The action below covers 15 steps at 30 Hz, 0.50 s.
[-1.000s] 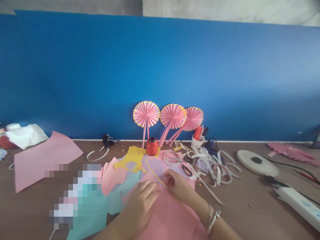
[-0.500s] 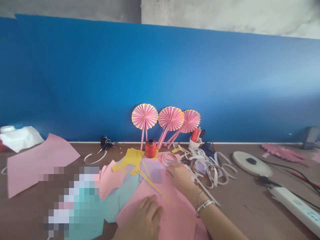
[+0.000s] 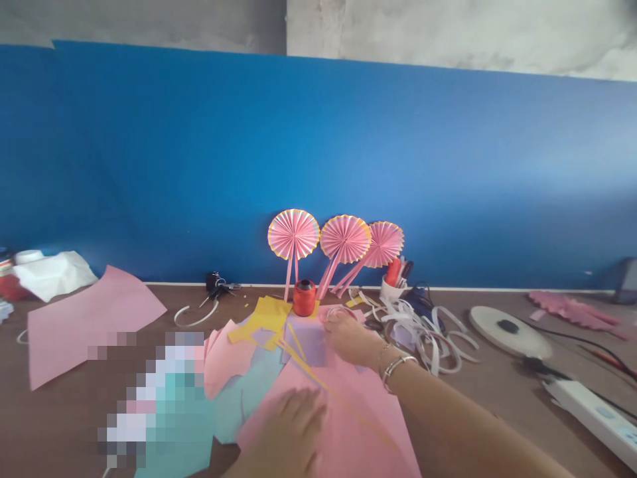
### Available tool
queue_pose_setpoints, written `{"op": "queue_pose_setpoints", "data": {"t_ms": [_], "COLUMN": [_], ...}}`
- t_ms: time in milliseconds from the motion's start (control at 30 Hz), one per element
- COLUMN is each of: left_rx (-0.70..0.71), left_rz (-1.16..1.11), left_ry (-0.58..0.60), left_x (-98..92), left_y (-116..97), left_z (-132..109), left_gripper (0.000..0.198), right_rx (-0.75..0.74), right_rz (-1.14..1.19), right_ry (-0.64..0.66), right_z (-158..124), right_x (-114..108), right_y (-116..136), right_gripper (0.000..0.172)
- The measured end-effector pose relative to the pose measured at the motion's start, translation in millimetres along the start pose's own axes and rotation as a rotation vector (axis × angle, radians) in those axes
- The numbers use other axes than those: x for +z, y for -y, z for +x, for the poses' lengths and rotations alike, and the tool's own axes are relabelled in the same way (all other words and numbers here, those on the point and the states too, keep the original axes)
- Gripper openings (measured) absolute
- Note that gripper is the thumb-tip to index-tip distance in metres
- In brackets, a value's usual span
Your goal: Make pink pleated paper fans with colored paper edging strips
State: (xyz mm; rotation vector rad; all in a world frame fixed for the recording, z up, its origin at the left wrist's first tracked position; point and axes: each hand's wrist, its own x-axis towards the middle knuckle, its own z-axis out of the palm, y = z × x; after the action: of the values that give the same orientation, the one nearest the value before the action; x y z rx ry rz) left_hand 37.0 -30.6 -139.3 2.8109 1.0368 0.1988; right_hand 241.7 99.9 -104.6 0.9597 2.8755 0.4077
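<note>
Concrete (image 3: 448, 33) fills the top of the view, above a blue panel (image 3: 318, 146) that spans the back of the workspace. Before it spreads a brown tabletop (image 3: 472, 405), crowded in the middle, so one nudged thing could well shove its neighbour. On it, nearest the person, lies a large pink sheet (image 3: 365, 425), overlapping teal paper (image 3: 239, 405) at its left; loose and light, it could slide or crease if a forearm dragged across it. Three pleated pink fans (image 3: 293, 234) lean against the panel on slim strips, and a bump might topple them. Tangled white strips (image 3: 423, 338) lie just beyond the right wrist, where the bangle (image 3: 398, 362) could snag a loop. The left hand (image 3: 291, 428) rests palm down on the pink sheet, nearly flat, nothing seen in its hold; uneven weight from it might skew the paper. The right hand (image 3: 353, 338) is half curled, fingertips at a pale ring (image 3: 343, 311), perhaps a roll of tape; I cannot tell whether it grips it. Near the fans a red spool (image 3: 303, 299) stands upright, liable to roll if knocked over. Smallest, a yellow strip (image 3: 306, 364) slants onto the pink sheet between the hands; a brushing finger could shift it.
</note>
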Motion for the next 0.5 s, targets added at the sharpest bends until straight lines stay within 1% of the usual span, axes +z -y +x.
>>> {"op": "queue_pose_setpoints", "data": {"t_ms": [33,100,133,167,300,433,500], "left_rx": [-0.091,-0.331,-0.430,-0.498,-0.616,-0.699,-0.716], "left_rz": [-0.028,-0.074,-0.103,-0.139,-0.320,-0.498,-0.503], "left_ry": [-0.044,-0.161,-0.205,-0.229,-0.212,-0.123,-0.136], "left_x": [-1.7,-4.6,-6.1,-7.6,-16.1,-22.7,-22.2], "left_y": [3,11,15,19,31,34,33], "left_z": [-1,-3,-4,-4,-5,-6,-6], "left_gripper": [0.054,0.058,0.057,0.056,0.060,0.066,0.062], "right_rx": [-0.003,0.006,0.020,0.039,0.161,0.371,0.470], "right_rz": [0.013,0.043,0.061,0.081,0.192,0.354,0.453], "right_ry": [0.006,0.008,0.003,-0.005,-0.063,-0.166,-0.211], "right_z": [1,2,4,5,5,-1,-3], "right_x": [2,6,8,9,7,-1,-3], "right_y": [-1,-3,-3,-3,-3,-5,-6], "right_gripper": [0.019,0.020,0.020,0.020,0.018,0.015,0.014]}}
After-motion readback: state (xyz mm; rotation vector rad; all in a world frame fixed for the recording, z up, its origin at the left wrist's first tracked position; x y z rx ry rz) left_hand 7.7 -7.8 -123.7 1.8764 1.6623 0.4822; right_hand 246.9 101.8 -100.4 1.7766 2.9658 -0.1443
